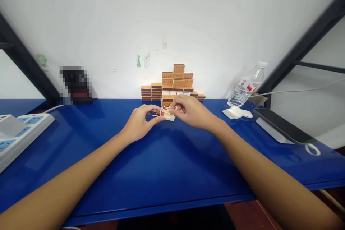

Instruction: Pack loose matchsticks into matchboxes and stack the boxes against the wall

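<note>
Between my hands is a small white matchbox tray (169,117) with red-tipped matches (165,114) in it. My left hand (141,121) is closed on the tray's left end, thumb in front and fingers behind. Over the tray's right side, my right hand (191,110) has its fingers pinched together; whatever lies between the fingertips is too small to make out. More loose matches lie just behind the tray, partly hidden by my fingers. Behind them, stacked matchboxes (178,83) rise against the wall, with lower piles (151,93) at the left.
A power strip (35,122) lies at the left, near a pixelated dark object (78,86). Toward the right are a water bottle (248,84), a white item (238,112) and a phone (285,125) on a white support. The blue table (161,172) meets a white wall.
</note>
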`<state>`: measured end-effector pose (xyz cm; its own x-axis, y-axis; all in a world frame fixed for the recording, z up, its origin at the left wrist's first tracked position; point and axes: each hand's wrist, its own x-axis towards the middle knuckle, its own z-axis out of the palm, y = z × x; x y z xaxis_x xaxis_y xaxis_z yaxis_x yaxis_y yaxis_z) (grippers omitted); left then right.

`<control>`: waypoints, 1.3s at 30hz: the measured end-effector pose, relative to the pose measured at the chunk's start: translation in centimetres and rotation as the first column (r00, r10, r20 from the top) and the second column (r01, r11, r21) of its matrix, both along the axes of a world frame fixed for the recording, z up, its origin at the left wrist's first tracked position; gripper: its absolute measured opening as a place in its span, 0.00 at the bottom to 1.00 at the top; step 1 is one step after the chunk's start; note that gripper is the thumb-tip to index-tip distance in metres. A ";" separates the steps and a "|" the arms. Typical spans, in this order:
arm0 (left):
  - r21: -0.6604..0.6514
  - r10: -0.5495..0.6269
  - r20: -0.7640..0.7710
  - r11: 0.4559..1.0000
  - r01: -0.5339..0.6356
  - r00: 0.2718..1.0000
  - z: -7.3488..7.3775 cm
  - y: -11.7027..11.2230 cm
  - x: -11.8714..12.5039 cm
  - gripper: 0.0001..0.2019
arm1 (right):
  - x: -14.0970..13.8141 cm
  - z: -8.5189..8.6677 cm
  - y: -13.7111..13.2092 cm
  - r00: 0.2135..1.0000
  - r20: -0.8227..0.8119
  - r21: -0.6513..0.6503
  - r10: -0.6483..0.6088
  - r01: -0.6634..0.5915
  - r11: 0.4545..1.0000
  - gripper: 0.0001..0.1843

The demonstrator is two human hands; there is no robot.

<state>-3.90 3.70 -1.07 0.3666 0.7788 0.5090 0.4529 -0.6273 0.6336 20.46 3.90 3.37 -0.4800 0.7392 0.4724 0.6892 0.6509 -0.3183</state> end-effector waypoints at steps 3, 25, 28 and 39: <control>-0.013 0.048 0.005 0.999 -0.048 0.999 0.0 -0.2 0.1 0.11 | 3.4 1.3 2.4 0.978 -0.062 -0.080 -0.199 0.194 0.978 0.10; 0.044 0.077 0.028 0.996 -0.078 0.997 -0.1 -0.3 0.3 0.11 | 9.5 -1.0 11.1 0.569 -0.109 -0.593 -0.815 0.621 0.513 0.19; 0.072 0.085 0.068 0.993 -0.090 0.994 0.1 -0.5 0.4 0.10 | 9.7 -0.3 9.8 0.512 -0.243 -0.490 -0.824 0.669 0.560 0.15; -0.035 0.119 0.192 0.993 -0.115 0.974 0.6 -1.5 1.1 0.15 | 3.6 -0.9 -1.0 0.737 -0.592 -0.567 -0.326 -0.093 0.819 0.21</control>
